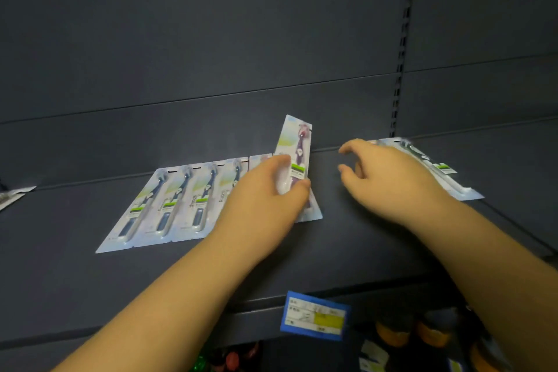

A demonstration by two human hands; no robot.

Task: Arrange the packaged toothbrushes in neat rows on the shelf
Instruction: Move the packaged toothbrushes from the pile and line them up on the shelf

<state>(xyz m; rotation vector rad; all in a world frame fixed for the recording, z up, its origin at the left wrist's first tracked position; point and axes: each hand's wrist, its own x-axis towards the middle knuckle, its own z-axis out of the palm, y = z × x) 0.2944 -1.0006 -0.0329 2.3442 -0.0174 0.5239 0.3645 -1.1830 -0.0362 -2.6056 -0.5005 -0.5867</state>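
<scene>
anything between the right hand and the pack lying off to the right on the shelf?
Nothing visible. The right hand hovers open over bare shelf, and the loose toothbrush pack lies just beyond its knuckles. The left hand, holding the purple pack, is off to the other side.
</scene>
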